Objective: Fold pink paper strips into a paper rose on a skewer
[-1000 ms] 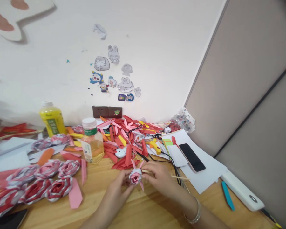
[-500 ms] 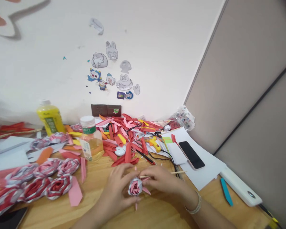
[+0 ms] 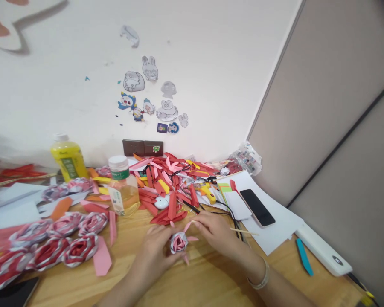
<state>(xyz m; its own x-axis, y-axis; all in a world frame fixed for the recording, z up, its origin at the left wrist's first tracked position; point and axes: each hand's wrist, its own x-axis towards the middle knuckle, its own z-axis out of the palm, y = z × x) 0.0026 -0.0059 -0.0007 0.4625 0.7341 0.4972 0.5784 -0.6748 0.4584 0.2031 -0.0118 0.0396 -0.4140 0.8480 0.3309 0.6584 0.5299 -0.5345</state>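
My left hand (image 3: 153, 251) pinches a small paper rose (image 3: 179, 243) between thumb and fingers, just above the table. The rose has a pink and white spiral centre, and several pink paper strips stick out around it. A thin wooden stick (image 3: 245, 231) passes through my right hand (image 3: 216, 233), its far end poking out to the right. The closed fingertips of that hand are at the tip of an upper pink strip; whether they grip the strip too, I cannot tell.
Finished paper roses (image 3: 80, 249) lie at the left, near two bottles, one yellow (image 3: 68, 160) and one clear (image 3: 123, 192). Folded paper strips (image 3: 166, 179) are heaped behind my hands. A yellow glue gun (image 3: 208, 192), a phone (image 3: 257, 207) and a white power strip (image 3: 323, 251) lie to the right.
The rose has turned in my left hand and shifted slightly left, so its strips point differently. My right hand has drawn back a little from the rose, with the stick moving right.
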